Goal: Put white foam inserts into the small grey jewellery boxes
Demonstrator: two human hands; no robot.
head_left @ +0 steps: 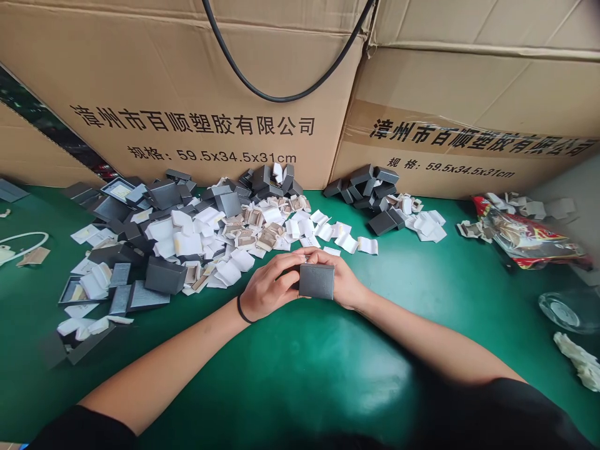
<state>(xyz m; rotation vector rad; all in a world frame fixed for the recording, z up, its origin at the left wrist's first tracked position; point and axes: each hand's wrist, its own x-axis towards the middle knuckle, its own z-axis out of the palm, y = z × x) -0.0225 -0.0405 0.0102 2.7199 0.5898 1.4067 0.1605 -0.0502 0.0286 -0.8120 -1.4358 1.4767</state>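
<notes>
A small dark grey box (317, 281) is held between my two hands over the green table, its flat face turned towards me. My left hand (270, 286) closes on it from the left side, and a black band circles that wrist. From the right and behind, my right hand (344, 281) grips the same box, with some of its fingers hidden by it. Just beyond my hands lie folded white paper pieces (347, 242) and brown cardboard inserts (253, 219). More dark grey boxes (165, 275) are heaped to the left, some open with paper inside.
Large cardboard cartons (187, 81) with printed lettering stand along the back. A black cable (281, 99) hangs in front of them. At the right are a red plastic bag (525, 234), a clear round dish (562, 311) and crumpled tissue (579, 362). A white loop (28, 237) lies far left.
</notes>
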